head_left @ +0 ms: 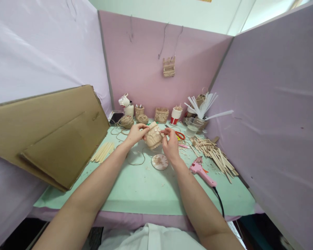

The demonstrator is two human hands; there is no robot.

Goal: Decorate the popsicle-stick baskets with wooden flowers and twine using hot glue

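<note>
A small craft-stick pot (153, 138), with a scalloped rim and pale pieces on its side, is held tilted above the table. My left hand (138, 133) is closed on its upper left edge, thumb and fingers pinching the rim. At the pot's right side, my right hand (170, 140) has its fingers curled together by a small pale petal-like piece (157, 131). Whether those fingers hold anything is too small to tell. Below the pot, a round disc (160, 161) with brownish bits on it lies on the green tabletop (143, 189).
A pink glue gun (202, 173) with a black cord lies right, near a pile of wooden sticks (215, 154). Red-handled scissors (180, 135) lie behind my right hand. Twine balls (126, 121), a paper cup (176, 115) and white glue sticks (202, 106) stand behind. Cardboard (54, 135) leans left.
</note>
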